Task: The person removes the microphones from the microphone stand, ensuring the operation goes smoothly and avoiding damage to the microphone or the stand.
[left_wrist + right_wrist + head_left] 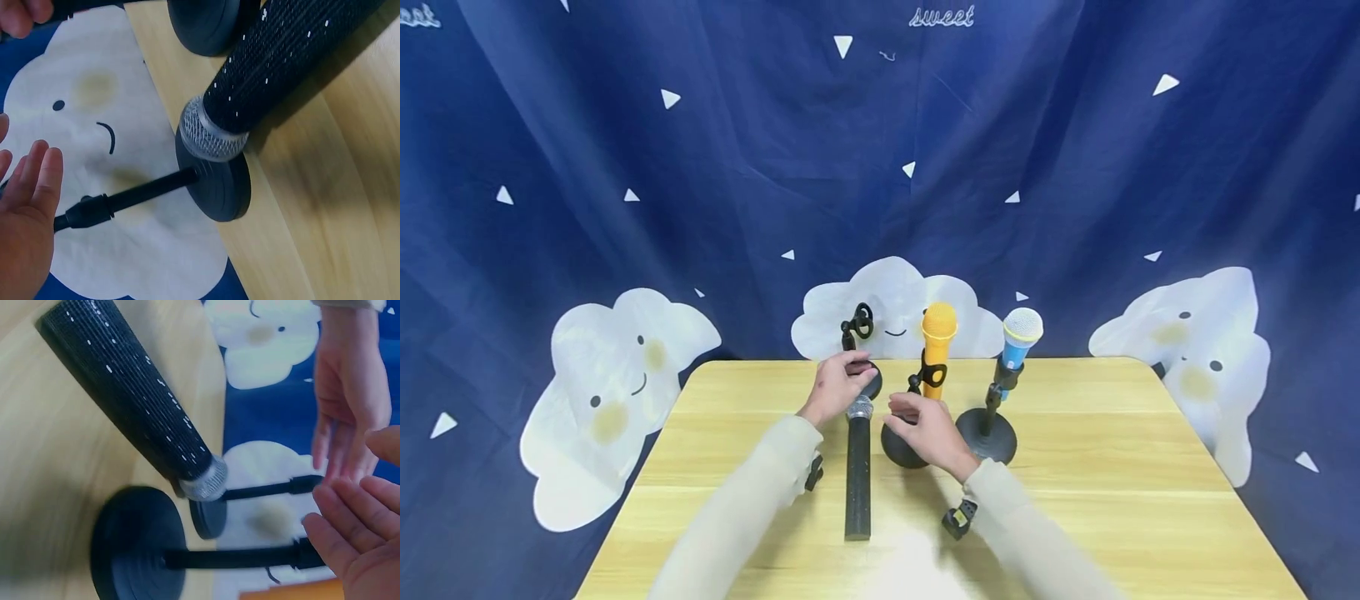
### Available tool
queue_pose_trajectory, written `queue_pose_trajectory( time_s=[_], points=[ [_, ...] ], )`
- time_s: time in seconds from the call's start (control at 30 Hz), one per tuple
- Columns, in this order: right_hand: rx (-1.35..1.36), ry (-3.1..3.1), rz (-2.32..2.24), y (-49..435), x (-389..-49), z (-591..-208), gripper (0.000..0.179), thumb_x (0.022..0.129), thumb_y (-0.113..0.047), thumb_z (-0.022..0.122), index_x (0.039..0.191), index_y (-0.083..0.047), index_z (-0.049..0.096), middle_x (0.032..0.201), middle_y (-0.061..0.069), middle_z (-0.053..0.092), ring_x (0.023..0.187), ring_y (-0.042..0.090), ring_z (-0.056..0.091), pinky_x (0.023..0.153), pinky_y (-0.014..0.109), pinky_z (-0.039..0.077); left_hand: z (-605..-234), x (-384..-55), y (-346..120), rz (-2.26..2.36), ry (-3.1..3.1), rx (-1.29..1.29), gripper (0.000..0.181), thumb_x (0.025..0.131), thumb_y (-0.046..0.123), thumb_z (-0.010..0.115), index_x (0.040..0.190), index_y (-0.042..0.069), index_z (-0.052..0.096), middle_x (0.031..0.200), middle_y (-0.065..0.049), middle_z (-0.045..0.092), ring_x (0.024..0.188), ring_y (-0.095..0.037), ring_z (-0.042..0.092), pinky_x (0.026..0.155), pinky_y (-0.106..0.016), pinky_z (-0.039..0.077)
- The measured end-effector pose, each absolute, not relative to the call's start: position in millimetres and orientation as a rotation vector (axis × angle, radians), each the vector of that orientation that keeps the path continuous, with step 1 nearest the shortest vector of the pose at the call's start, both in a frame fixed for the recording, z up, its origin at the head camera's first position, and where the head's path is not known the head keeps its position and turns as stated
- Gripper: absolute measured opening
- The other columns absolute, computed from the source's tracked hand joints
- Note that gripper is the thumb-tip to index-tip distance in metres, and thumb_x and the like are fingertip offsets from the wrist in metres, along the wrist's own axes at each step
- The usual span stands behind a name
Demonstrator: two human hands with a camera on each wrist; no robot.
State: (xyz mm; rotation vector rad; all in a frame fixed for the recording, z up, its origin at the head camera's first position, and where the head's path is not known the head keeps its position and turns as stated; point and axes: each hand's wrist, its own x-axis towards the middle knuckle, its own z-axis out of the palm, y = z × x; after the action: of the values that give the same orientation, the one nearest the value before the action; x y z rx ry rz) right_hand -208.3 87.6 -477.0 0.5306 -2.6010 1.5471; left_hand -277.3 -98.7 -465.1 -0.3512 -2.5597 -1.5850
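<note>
A black microphone with a silver mesh head lies on the table between the forearms. My left hand is beside the pole of the left microphone stand, whose clip is empty; in the left wrist view its fingers are extended and hold nothing. My right hand is over the base of the middle stand, which carries an orange microphone. In the right wrist view that hand's fingers are loosely straight, palm showing, around nothing.
At the right, a blue microphone with a white head sits tilted in a third black stand. The wooden table ends at the back against a dark blue curtain with white clouds.
</note>
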Motion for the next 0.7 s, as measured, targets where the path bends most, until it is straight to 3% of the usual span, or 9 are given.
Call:
queue_pose_trajectory(
  time_s=[0.33, 0.53, 0.7],
  points=[
    [0.385, -2.546, 1.543, 129, -211, -454, 0.026, 0.093, -0.014, 0.072, 0.116, -0.001, 0.071, 0.096, 0.005, 0.075, 0.087, 0.019, 0.07, 0.081, 0.036, 0.057, -461, -262, -89, -1.634, -2.565, -0.425, 0.029, 0.091, 0.002, 0.072, 0.118, -0.004, 0.069, 0.111, -0.018, 0.071, 0.102, -0.029, 0.07, 0.088, -0.033, 0.057],
    [0.318, -2.425, 1.466, 143, -219, -442, 0.025, 0.091, -0.013, 0.075, 0.111, 0.001, 0.07, 0.091, 0.009, 0.073, 0.083, 0.023, 0.07, 0.076, 0.034, 0.059, -456, -257, -80, -1.617, -2.582, -0.493, 0.032, 0.091, 0.007, 0.074, 0.121, -0.003, 0.069, 0.114, -0.016, 0.071, 0.103, -0.027, 0.07, 0.088, -0.03, 0.056],
    [0.302, -2.37, 1.442, 149, -226, -434, 0.031, 0.089, -0.011, 0.076, 0.113, 0.006, 0.066, 0.097, 0.014, 0.072, 0.091, 0.028, 0.07, 0.081, 0.04, 0.059, -457, -258, -72, -1.65, -2.575, -0.539, 0.036, 0.089, 0.01, 0.077, 0.121, -0.003, 0.069, 0.116, -0.018, 0.07, 0.106, -0.032, 0.069, 0.089, -0.031, 0.056]
  ],
)
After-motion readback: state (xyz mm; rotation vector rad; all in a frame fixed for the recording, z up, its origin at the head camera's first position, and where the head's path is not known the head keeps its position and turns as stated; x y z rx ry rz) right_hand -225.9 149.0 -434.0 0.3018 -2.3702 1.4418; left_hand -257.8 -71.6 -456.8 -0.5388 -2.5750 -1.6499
